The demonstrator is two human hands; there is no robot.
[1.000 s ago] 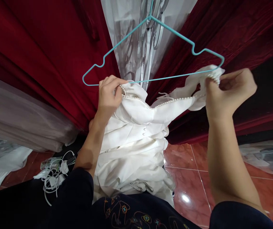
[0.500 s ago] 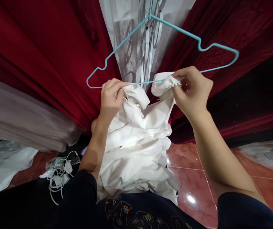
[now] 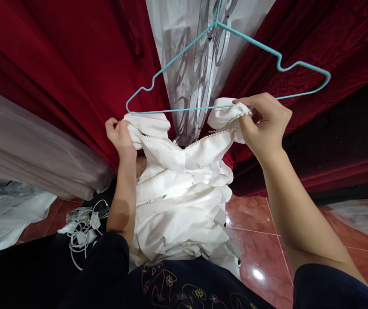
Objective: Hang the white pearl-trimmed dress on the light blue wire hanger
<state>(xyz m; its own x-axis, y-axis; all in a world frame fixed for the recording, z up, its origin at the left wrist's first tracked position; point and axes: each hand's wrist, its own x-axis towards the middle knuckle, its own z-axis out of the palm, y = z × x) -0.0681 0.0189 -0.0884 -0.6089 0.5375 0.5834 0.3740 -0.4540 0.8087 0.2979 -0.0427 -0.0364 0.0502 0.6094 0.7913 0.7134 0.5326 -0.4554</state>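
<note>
A white dress (image 3: 167,184) with pearl-like beads along its neckline lies bunched over my lap, its top edge held up and stretched between my hands. My left hand (image 3: 121,136) is closed on the dress at its left shoulder piece. On the other side, my right hand (image 3: 266,122) pinches the beaded edge of the right shoulder piece. A light blue hanger (image 3: 184,51) is just beyond the dress. Its lower bar passes by the shoulder pieces and behind my right fingers; whether that hand also grips the bar I cannot tell.
Dark red drapes (image 3: 68,56) hang to the left, with more red fabric (image 3: 319,68) to the right. Sheer whitish fabric (image 3: 184,47) hangs in between. White cables (image 3: 82,236) lie tangled at lower left. Reddish tiles (image 3: 254,244) cover the floor.
My left hand has moved left with its shoulder piece, so the neckline is now spread wider. The hanger appears slightly further right. My right hand keeps its hold.
</note>
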